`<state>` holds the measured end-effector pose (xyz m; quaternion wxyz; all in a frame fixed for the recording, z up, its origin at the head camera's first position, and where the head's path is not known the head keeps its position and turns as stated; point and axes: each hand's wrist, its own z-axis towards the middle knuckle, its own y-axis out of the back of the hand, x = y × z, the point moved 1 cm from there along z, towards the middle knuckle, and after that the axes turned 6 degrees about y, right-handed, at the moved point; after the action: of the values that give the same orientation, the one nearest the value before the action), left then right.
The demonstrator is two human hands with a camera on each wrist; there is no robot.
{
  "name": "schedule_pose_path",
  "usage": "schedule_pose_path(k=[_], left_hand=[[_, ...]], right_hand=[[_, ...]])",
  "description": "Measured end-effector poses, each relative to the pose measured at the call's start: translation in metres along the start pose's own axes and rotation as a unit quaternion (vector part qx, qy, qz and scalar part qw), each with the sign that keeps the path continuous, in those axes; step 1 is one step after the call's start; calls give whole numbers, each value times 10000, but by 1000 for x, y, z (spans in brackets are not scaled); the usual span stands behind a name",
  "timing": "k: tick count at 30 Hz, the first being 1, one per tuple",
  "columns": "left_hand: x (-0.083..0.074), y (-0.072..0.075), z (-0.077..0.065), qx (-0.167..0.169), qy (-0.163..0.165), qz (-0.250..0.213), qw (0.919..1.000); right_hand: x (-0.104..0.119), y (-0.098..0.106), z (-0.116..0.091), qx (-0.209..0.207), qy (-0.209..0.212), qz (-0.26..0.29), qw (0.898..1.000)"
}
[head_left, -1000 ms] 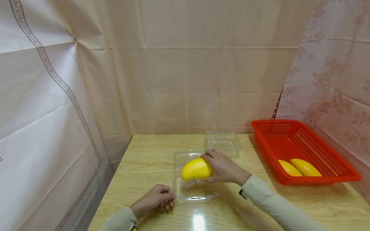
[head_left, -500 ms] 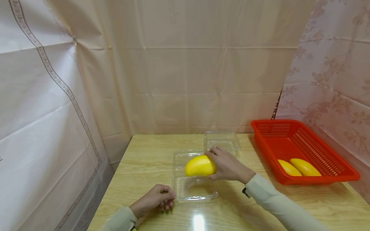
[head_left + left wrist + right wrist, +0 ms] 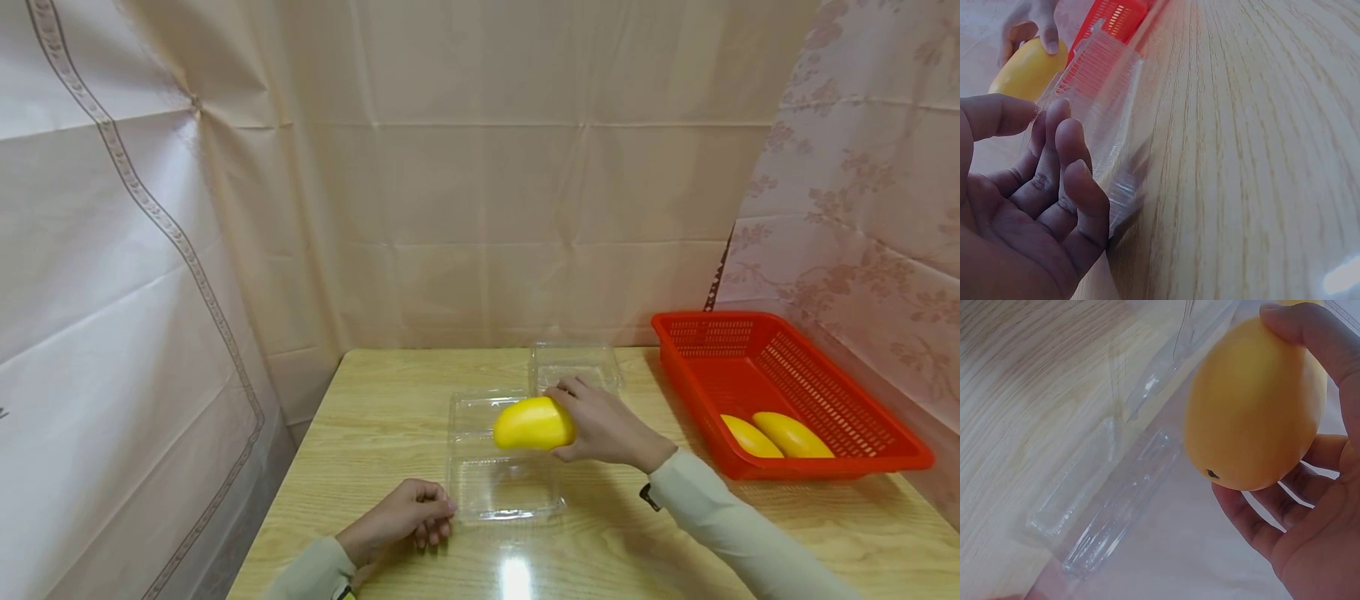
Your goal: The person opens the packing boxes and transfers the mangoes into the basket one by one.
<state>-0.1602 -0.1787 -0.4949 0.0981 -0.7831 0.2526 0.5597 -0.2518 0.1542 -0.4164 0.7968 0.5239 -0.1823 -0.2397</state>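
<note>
My right hand grips a yellow mango by its right end, fingers over the top and thumb on the near side. The mango is held above a clear plastic container lying on the wooden table. In the right wrist view the mango shows a small dark stem spot at one end. At the container's near left edge, my left hand pinches the rim between thumb and index finger. The left wrist view shows this pinch on the container, the other fingers loosely curled.
A second clear plastic container stands behind, near the table's back edge. To the right is a red basket with two yellow mangoes at its near end. Cloth sheets hang around the table.
My right hand has moved up and to the right with the mango, away from the container's near half. My left hand has stayed at the container's edge.
</note>
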Motion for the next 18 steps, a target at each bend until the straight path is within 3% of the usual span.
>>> schedule_pose_path(k=[18], left_hand=[[2,1,0,-55,40,-44,10000]], right_hand=[[-11,5,-7,17,-295,-4,9996]])
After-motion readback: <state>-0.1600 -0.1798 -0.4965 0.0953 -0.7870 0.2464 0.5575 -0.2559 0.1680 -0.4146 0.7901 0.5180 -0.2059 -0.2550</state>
